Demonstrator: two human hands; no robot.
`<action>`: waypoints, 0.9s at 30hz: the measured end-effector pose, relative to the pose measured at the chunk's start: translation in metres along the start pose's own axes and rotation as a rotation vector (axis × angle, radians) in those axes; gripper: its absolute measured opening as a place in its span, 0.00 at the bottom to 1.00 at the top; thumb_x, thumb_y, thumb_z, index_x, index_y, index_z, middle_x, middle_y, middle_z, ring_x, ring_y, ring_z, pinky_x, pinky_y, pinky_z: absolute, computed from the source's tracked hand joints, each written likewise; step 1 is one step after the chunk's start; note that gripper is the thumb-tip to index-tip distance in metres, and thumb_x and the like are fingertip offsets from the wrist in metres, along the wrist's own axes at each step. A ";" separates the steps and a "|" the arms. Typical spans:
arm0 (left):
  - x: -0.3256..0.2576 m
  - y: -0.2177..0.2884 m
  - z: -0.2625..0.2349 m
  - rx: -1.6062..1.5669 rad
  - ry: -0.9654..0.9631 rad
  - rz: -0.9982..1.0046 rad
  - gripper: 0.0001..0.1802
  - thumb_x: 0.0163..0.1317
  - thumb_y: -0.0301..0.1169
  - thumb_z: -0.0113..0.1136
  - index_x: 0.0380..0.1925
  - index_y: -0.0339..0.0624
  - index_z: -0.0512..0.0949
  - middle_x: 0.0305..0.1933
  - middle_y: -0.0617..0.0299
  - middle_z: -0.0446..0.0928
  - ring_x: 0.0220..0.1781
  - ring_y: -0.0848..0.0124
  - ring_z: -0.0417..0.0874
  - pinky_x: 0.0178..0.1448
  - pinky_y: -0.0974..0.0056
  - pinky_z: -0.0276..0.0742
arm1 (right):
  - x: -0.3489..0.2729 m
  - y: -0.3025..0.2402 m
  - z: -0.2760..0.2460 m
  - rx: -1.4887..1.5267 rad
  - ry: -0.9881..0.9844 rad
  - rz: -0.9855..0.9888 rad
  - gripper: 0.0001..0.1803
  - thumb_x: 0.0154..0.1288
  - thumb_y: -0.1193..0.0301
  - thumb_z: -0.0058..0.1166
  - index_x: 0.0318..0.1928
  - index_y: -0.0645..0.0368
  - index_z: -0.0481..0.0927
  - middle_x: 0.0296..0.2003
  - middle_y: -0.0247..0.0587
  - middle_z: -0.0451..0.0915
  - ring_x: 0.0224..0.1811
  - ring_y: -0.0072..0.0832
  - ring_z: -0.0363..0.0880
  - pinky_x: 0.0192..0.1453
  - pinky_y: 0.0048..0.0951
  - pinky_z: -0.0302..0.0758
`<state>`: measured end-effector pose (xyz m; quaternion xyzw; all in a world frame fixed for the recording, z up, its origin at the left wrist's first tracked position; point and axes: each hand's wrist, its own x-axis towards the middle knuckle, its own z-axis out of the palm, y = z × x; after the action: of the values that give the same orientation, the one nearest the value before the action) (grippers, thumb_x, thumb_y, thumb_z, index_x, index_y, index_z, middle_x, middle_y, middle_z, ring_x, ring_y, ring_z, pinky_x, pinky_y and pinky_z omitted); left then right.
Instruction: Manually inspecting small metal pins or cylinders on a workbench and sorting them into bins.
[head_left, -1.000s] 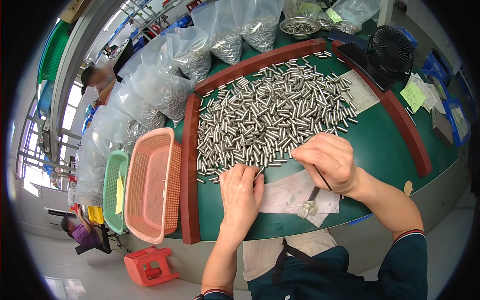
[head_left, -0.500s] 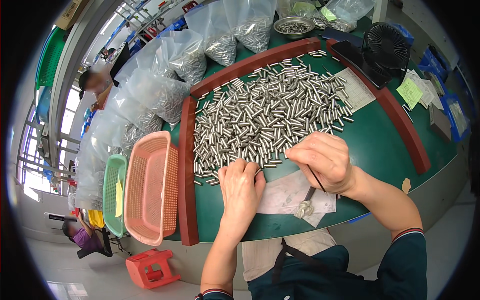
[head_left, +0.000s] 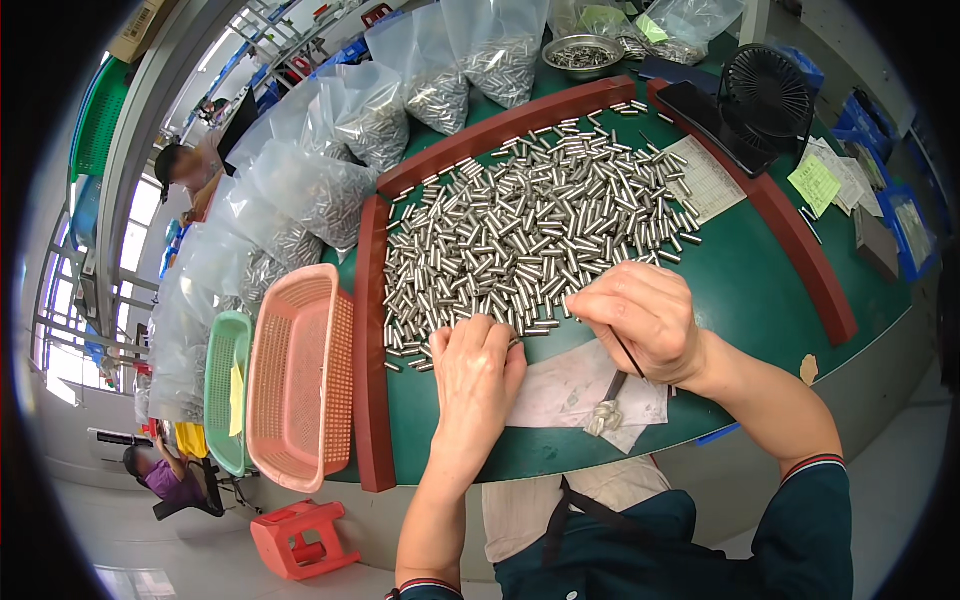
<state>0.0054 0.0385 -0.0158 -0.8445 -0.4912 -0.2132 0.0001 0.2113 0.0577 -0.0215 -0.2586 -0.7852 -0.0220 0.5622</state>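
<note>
Short shiny metal pins [head_left: 530, 220] lie in a wide loose heap on the green tabletop. At the heap's near edge is my left hand [head_left: 475, 375], back up, fingers together and bent down among the pins. Its fingertips are hidden, so whatever it grips is unclear. To the right, my right hand [head_left: 645, 320] is closed in a pinch above the table. A thin dark rod [head_left: 629, 356] slants out below its fingers. Under that hand, a stained white cloth [head_left: 550, 390] carries a dark-handled tool with a pale knotted wrap [head_left: 604, 416].
Dark red rails [head_left: 372, 400] border the heap. Left stand a pink basket [head_left: 338, 400] and a green basket [head_left: 215, 400]. Clear bags of pins [head_left: 435, 95] line the far left. A metal bowl [head_left: 582, 70], a black fan [head_left: 768, 90] and papers [head_left: 815, 185] sit at the back.
The whole view has shifted slightly. Both hands keep nearly the same pose and place beside the heap.
</note>
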 end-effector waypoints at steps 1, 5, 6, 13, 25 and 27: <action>-0.001 0.003 -0.005 -0.028 0.006 0.009 0.06 0.48 0.25 0.64 0.28 0.40 0.77 0.28 0.62 0.73 0.35 0.63 0.75 0.47 0.59 0.62 | 0.000 0.001 0.000 -0.002 0.001 0.002 0.14 0.43 0.87 0.60 0.33 0.64 0.78 0.24 0.39 0.79 0.22 0.31 0.77 0.24 0.27 0.71; -0.014 0.010 -0.012 -0.022 -0.096 0.052 0.08 0.49 0.24 0.63 0.31 0.41 0.76 0.30 0.62 0.73 0.36 0.63 0.75 0.47 0.59 0.62 | -0.002 0.001 0.000 0.007 0.007 0.006 0.14 0.43 0.87 0.60 0.33 0.63 0.78 0.24 0.39 0.79 0.21 0.32 0.76 0.24 0.27 0.71; -0.019 0.011 -0.013 -0.020 -0.099 0.051 0.08 0.49 0.24 0.63 0.31 0.41 0.76 0.30 0.62 0.73 0.36 0.63 0.75 0.47 0.59 0.62 | -0.001 0.001 0.001 0.012 0.012 0.000 0.14 0.42 0.87 0.60 0.33 0.63 0.78 0.24 0.39 0.78 0.21 0.32 0.76 0.24 0.27 0.71; -0.032 0.013 -0.010 -0.137 -0.098 0.026 0.13 0.45 0.28 0.69 0.33 0.39 0.80 0.31 0.61 0.73 0.35 0.63 0.74 0.41 0.61 0.65 | -0.004 0.001 0.004 0.017 0.020 0.039 0.15 0.39 0.84 0.58 0.34 0.61 0.80 0.26 0.37 0.79 0.25 0.32 0.77 0.24 0.28 0.72; -0.042 0.013 -0.008 -0.186 -0.040 -0.011 0.12 0.47 0.25 0.68 0.34 0.39 0.79 0.32 0.60 0.73 0.35 0.62 0.74 0.43 0.59 0.65 | 0.021 -0.011 -0.060 -0.341 -0.272 0.125 0.13 0.49 0.78 0.56 0.39 0.60 0.79 0.20 0.34 0.71 0.24 0.30 0.73 0.26 0.31 0.71; -0.045 0.013 -0.007 -0.187 -0.022 -0.025 0.11 0.47 0.25 0.68 0.33 0.39 0.79 0.32 0.60 0.73 0.35 0.62 0.74 0.43 0.59 0.65 | 0.014 -0.020 -0.084 -0.462 -0.441 0.264 0.07 0.47 0.78 0.56 0.31 0.60 0.77 0.21 0.37 0.72 0.27 0.34 0.75 0.30 0.34 0.72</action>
<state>-0.0054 -0.0070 -0.0226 -0.8369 -0.4798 -0.2487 -0.0869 0.2727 0.0184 0.0273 -0.4770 -0.8219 -0.0696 0.3035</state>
